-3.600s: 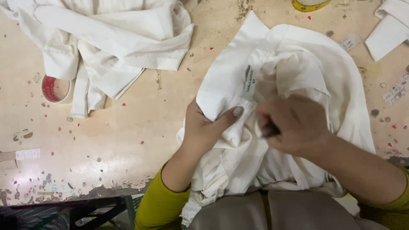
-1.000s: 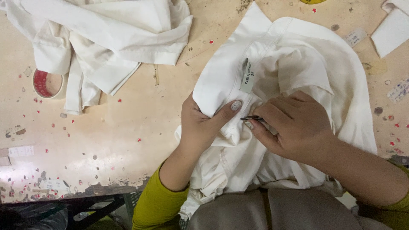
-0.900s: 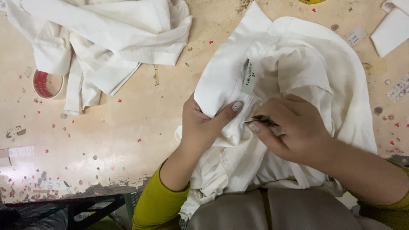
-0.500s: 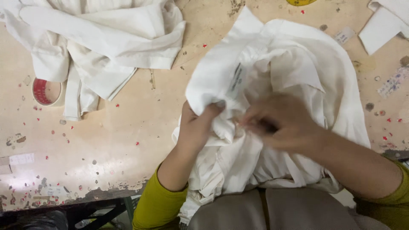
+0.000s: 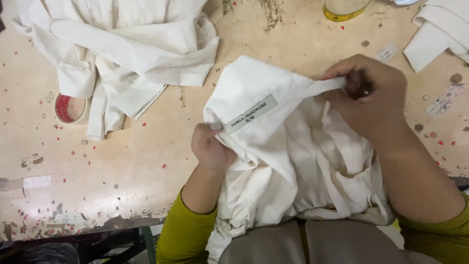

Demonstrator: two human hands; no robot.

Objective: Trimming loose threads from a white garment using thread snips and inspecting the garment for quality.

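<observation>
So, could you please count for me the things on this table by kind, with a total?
White garments: 3 — one held in the left hand and right hand, a pile, a folded one.
Tape rolls: 2 — red-cored, yellow.
Paper labels: 2.
Total: 7

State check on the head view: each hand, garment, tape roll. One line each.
Left hand: closed, pinching the white cotton garment's edge near its sewn label.
Right hand: closed, gripping a pulled-out strip of that garment.
White cotton garment: crumpled, stretched taut between both hands.
Heap of white garments: crumpled, lying untouched on the table.
Red-cored tape roll: lying flat, partly under the heap.
</observation>
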